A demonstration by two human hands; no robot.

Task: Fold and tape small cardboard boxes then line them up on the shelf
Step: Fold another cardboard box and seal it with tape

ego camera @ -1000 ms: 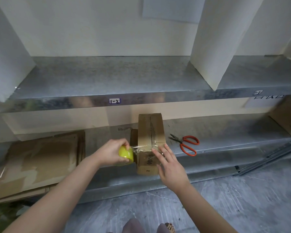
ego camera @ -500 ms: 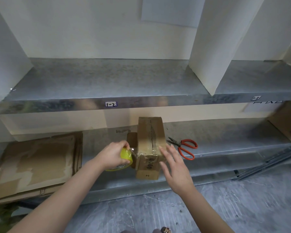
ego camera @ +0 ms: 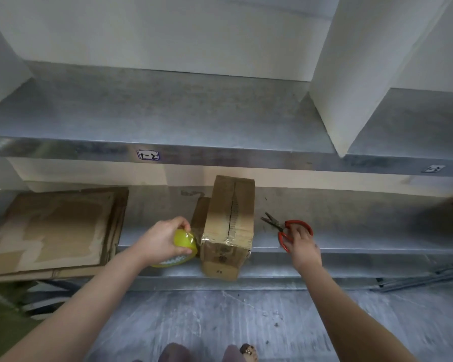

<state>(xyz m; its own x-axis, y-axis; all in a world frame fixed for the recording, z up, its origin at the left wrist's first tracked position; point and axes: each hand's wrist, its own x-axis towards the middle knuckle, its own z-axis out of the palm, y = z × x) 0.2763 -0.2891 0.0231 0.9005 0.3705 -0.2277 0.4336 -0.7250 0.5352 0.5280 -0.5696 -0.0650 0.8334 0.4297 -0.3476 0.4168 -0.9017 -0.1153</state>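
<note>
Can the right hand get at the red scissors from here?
Likely yes: the right hand rests its fingers on the red scissors, which lie on the shelf clear of the cardboard box; nothing blocks.

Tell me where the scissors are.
Head view: the red-handled scissors lie on the lower shelf, right of the cardboard box, with the right hand touching their handles.
</note>
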